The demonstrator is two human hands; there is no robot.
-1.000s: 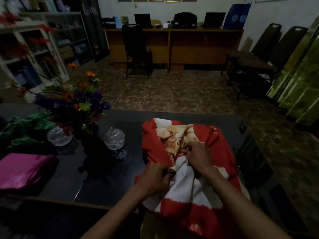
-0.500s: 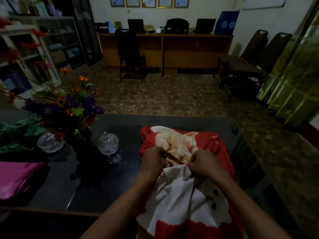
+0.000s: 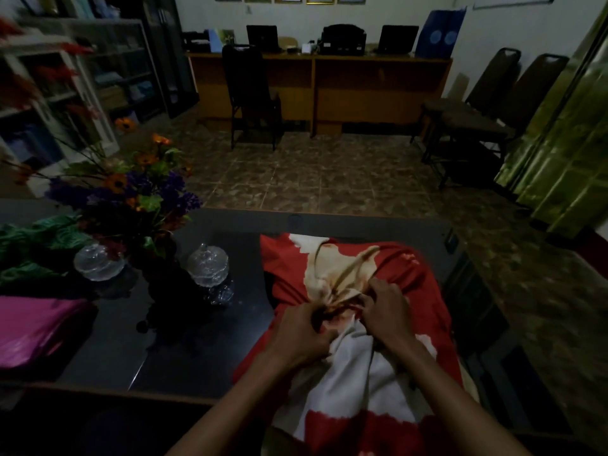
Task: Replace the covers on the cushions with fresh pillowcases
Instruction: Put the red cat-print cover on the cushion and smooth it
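On the dark table (image 3: 184, 363), near its right end, lies one cushion in a red and white pillowcase (image 3: 355, 373). Two hands are on it. The left hand (image 3: 301, 334) has its fingers curled and bunches the cloth in the middle of the cushion. The right hand (image 3: 390, 312) is just beside it, and its fingers pinch the same gathered cloth. The two hands almost touch.

Left of the cushion stand two clear glass jars with lids, one (image 3: 207, 263) near the cushion and one (image 3: 97, 261) farther left. Between them is one dark vase of orange and purple flowers (image 3: 138, 192). One pink cloth (image 3: 36, 327) lies at the table's left end, with one green cloth (image 3: 29, 245) behind it.
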